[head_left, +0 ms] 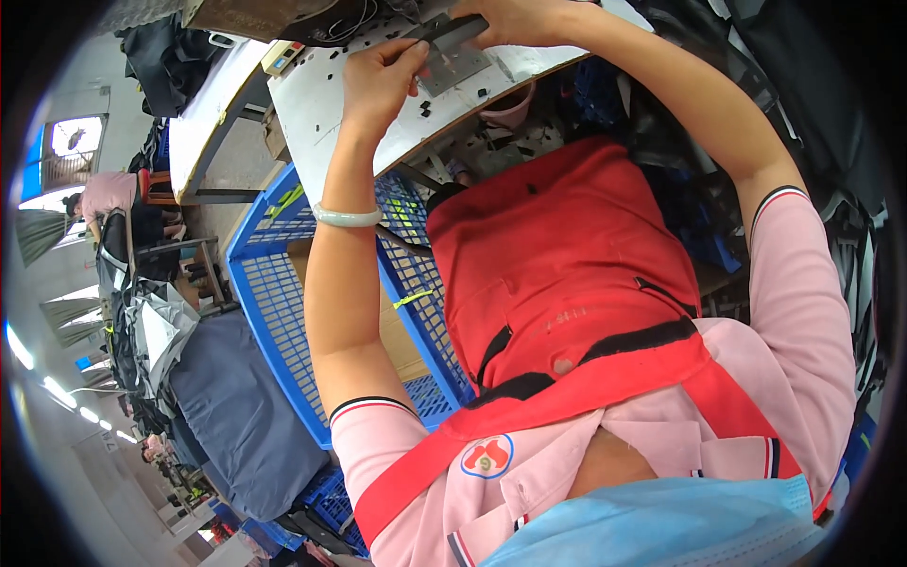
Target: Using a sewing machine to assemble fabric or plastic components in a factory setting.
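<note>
At the top of the view, both hands are over a white work table [326, 104]. My left hand [380, 83] is closed, with thumb and fingers pinched at the left end of a dark grey-black strip [452, 34]. My right hand [515, 21] is closed around the strip's right end; its fingertips are partly cut off by the upper edge. The strip lies over a grey metal plate [458, 76] set in the table top. A pale bangle [346, 216] circles my left wrist.
Small black scraps [425, 107] are scattered on the table. A machine body [269, 17] stands at the top edge. Beside my left arm is a blue plastic crate [283, 302] with cardboard inside. Dark material hangs at right. Another person [106, 194] sits far left.
</note>
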The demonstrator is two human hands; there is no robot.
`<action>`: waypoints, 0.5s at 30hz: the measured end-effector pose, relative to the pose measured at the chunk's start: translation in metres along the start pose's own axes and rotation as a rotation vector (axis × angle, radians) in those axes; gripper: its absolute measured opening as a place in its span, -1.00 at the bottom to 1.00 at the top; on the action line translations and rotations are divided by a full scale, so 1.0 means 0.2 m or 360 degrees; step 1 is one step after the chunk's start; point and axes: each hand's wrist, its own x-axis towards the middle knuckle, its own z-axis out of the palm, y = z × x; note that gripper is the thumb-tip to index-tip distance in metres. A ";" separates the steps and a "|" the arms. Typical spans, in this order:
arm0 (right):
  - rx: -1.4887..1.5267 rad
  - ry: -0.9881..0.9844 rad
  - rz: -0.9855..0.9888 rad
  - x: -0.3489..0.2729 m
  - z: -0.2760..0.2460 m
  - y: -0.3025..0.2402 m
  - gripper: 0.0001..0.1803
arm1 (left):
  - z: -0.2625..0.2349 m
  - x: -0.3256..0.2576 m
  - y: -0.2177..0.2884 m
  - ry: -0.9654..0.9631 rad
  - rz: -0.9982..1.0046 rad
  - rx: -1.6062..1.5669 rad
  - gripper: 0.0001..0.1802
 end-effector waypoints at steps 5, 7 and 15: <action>-0.0026 0.0175 -0.0139 0.06 0.04 0.10 -0.62 | 0.01 0.06 -0.01 0.0017 0.0057 -0.0014 -0.71; 0.0036 0.0170 -0.0136 0.08 0.05 0.12 -0.61 | 0.01 0.07 -0.02 0.0024 0.0043 -0.0032 -0.71; 0.0010 0.0291 -0.0138 0.17 0.06 0.13 -0.57 | -0.03 0.16 -0.07 0.0033 0.0104 -0.0104 -0.74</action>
